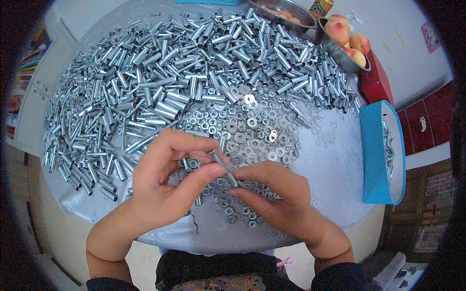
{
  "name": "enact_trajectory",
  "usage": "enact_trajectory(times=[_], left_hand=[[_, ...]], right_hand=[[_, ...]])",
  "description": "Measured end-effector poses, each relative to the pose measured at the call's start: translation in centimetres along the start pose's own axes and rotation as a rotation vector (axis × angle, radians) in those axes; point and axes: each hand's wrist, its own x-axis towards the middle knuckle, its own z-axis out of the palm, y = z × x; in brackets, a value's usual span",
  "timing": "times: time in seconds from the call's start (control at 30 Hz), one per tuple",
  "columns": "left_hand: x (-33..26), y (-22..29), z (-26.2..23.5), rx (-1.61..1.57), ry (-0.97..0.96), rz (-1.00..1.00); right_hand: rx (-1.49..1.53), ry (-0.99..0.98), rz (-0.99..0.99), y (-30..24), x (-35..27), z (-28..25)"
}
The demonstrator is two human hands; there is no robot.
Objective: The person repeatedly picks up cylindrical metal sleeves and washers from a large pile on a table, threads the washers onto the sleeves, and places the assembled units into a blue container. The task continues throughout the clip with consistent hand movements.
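A slim silver bolt (225, 168) slants between my hands above the heap of washers and nuts (257, 143). My left hand (167, 177) pinches its upper part between thumb and fingers. Close to the left fingertips shows another shiny metal piece (222, 143), partly hidden, perhaps a sleeve. At the bolt's lower end, the thumb and forefinger of my right hand (279, 189) are closed; whether a nut or washer sits in that pinch I cannot make out. Beyond my hands lies a broad pile of silver metal sleeves (165, 104), with thinner bolts among them at the left.
A blue box (377, 155) holding metal parts stands at the table's right edge. At the far right are a metal bowl of peaches (335, 53), another metal bowl (272, 14), a gold can (321, 7) and a red box (376, 80). A pale patterned cloth (335, 179) covers the table.
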Motion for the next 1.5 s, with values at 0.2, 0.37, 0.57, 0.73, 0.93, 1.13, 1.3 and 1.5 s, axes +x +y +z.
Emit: enact_trajectory(times=[0.2,0.37,0.57,0.73,0.93,1.13,1.3,1.5], left_hand=[[0.1,0.2,-0.2,0.028,-0.006,-0.026],[0.0,0.4,-0.2,0.043,0.029,-0.045],[-0.2,0.0,0.1,0.162,-0.023,0.071],[0.6,0.5,0.4,0.19,-0.193,0.089],[-0.1,-0.5,0.3,0.106,-0.151,-0.046],[-0.2,0.4,0.5,-0.056,-0.117,-0.304],[-0.5,0.3,0.8,-0.203,-0.065,-0.351],[0.6,0.3,-0.8,-0.495,0.147,-0.54]], right_hand=[[0.043,0.003,-0.042,0.0,0.0,0.2],[0.049,-0.021,-0.021,0.0,0.0,0.0],[0.184,0.08,0.126,-0.5,-0.3,0.1],[0.019,0.116,0.017,-0.1,-0.3,-0.8],[-0.147,0.037,-0.116,-0.1,0.1,-1.0],[-0.234,0.062,-0.368,1.5,-0.7,-0.6],[-0.345,0.107,-0.41,0.9,-0.1,-0.9],[-0.167,0.528,-0.074,0.5,0.1,-3.3]])
